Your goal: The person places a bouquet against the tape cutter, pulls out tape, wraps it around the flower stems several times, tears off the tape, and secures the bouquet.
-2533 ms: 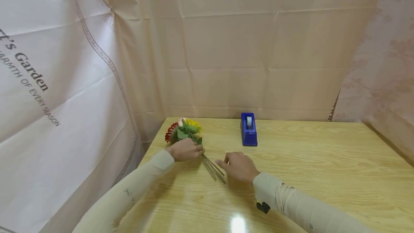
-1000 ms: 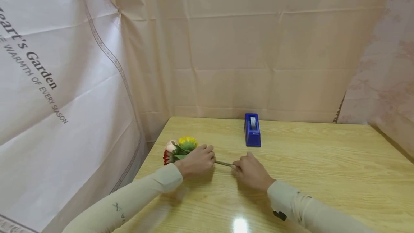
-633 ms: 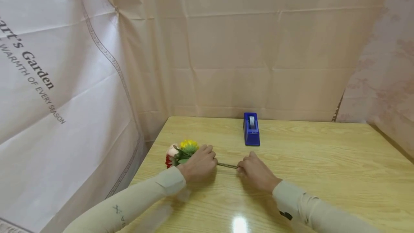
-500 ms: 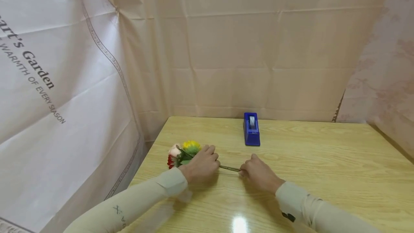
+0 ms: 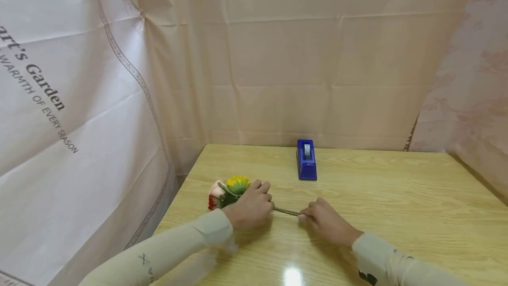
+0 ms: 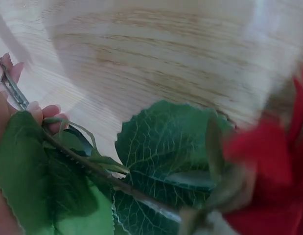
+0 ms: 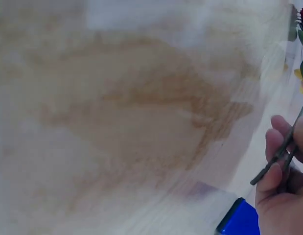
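Observation:
A bunch of flowers [image 5: 238, 183] with yellow, pale pink and red heads lies low over the left part of the table. Its stems point right. My left hand [image 5: 252, 204] grips the stems just below the heads and hides part of the leaves. Farther along, my right hand [image 5: 327, 220] pinches the stem ends [image 5: 287, 211] between thumb and fingers. The left wrist view shows green leaves [image 6: 161, 147] and a blurred red flower [image 6: 268, 171] close up. In the right wrist view the stem tips [image 7: 268, 169] stick out past the fingers.
A blue tape dispenser [image 5: 307, 169] with a roll of clear tape stands at the back of the wooden table [image 5: 397, 189], beyond both hands. Fabric sheets [image 5: 278, 56] hang behind the table and at both sides.
My right hand, once apart from the stems, now pinches their ends. The bunch has swung from slanting to nearly level and come nearer; lately both hands have drifted right and toward me with it.

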A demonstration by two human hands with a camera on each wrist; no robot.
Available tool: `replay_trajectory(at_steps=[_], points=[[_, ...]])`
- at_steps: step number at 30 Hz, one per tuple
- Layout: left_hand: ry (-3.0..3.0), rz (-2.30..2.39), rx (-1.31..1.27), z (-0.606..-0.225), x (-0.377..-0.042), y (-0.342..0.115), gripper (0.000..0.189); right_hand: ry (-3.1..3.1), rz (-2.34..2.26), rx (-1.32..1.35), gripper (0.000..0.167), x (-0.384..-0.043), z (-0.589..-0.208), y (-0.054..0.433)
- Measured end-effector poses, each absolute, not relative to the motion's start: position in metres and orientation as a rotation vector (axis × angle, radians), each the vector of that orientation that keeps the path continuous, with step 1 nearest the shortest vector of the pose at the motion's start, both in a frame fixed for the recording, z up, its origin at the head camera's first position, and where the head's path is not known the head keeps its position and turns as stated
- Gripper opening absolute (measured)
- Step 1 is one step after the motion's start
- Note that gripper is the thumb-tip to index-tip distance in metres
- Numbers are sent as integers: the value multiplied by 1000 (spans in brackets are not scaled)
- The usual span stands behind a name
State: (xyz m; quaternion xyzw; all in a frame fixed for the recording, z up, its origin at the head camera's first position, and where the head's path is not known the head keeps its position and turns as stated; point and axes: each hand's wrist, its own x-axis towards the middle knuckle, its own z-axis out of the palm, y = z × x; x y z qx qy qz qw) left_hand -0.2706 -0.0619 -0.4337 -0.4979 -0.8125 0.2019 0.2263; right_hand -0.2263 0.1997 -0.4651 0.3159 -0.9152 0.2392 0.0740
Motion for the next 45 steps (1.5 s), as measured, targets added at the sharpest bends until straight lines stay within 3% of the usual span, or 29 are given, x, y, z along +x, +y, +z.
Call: replay_trajectory(at_steps=[4, 12, 45], points=[[-2225, 574, -1370, -435, -268, -57, 17, -2850, 892, 883, 27, -224, -464, 205], [-2245, 542, -1418, -437, -262, -46, 14, -2774, 832, 944, 17, -223, -460, 219], [-2215, 424, -1452, -447, -254, -6, 8, -2722, 807, 1050, 23, -216, -470, 269]])
